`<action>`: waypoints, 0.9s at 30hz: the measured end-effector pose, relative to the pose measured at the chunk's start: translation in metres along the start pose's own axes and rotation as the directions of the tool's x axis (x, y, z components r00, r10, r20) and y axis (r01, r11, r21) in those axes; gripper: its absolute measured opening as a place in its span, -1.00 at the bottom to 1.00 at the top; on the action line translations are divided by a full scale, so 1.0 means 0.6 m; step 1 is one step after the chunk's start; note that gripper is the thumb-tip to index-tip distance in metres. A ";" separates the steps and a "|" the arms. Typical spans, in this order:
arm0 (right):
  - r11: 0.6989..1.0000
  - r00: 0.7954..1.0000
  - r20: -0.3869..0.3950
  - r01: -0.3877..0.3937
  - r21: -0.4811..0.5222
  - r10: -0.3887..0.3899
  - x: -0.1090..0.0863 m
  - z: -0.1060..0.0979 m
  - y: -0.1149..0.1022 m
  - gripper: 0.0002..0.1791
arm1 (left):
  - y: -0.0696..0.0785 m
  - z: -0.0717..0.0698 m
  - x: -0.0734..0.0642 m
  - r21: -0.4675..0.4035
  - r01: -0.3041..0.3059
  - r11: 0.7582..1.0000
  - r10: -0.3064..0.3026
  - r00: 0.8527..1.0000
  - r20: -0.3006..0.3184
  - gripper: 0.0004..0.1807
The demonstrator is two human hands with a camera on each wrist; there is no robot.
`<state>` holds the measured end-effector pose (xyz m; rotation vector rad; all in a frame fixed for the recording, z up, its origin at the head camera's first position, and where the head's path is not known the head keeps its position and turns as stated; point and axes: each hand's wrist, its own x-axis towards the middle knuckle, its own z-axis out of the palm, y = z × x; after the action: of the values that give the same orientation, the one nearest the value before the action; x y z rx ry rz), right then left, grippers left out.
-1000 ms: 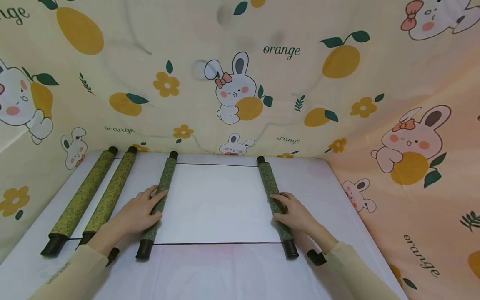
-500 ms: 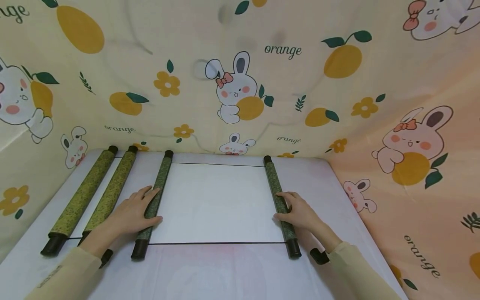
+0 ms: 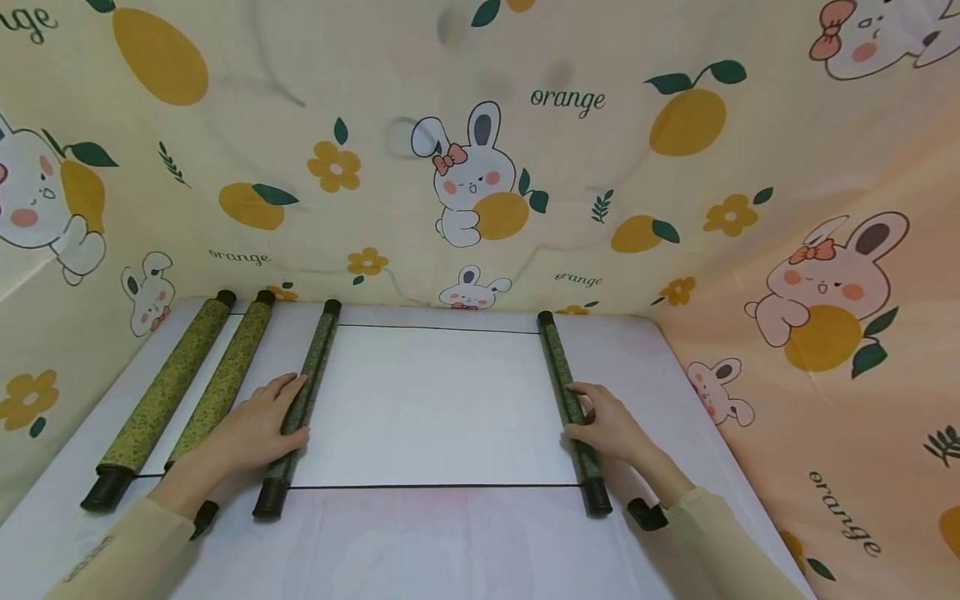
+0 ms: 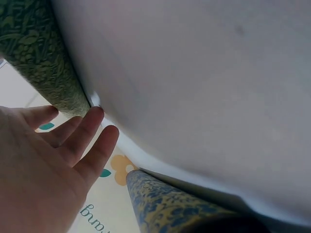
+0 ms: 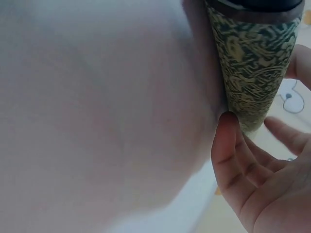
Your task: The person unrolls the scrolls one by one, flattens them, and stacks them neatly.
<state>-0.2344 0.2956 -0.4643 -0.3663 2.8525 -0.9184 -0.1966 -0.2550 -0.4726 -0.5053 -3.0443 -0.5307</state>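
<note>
Wht scroll (image 3: 435,400), part-unrolled, 2 grn rollers (image 3: 556,354)

Head cam: above the near side of the paper (image 3: 435,400), facing forward and down; widest, farthest view, takes in whole paper, bench (image 3: 435,550), curtain (image 3: 585,50) beyond. Left wrist cam: low, very close to left roller (image 3: 318,342) at paper's left edge, tipped sideways, facing curtain. Right wrist cam: likewise low, close, sideways, by right roller (image 3: 558,358) at paper's right edge. Head shares left roller with left wrist, right roller with right wrist.
</note>
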 end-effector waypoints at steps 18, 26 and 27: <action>0.999 0.999 -0.041 -0.014 -0.029 0.013 -0.011 -0.023 0.025 -0.35 | -0.020 -0.008 -0.009 0.020 0.057 0.998 -0.057 0.998 0.001 -0.19; 0.999 0.999 -0.030 -0.032 -0.022 0.032 -0.020 -0.029 0.033 -0.16 | -0.027 -0.013 -0.013 0.048 0.087 0.995 -0.088 0.996 0.008 0.07; 0.999 0.999 -0.031 -0.029 -0.020 0.028 -0.020 -0.030 0.034 -0.17 | -0.029 -0.013 -0.014 0.048 0.086 0.995 -0.087 0.996 0.011 0.08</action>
<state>-0.2300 0.3251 -0.4613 -0.3152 2.8890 -0.8977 -0.1947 -0.2754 -0.4716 -0.3784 -3.0942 -0.4580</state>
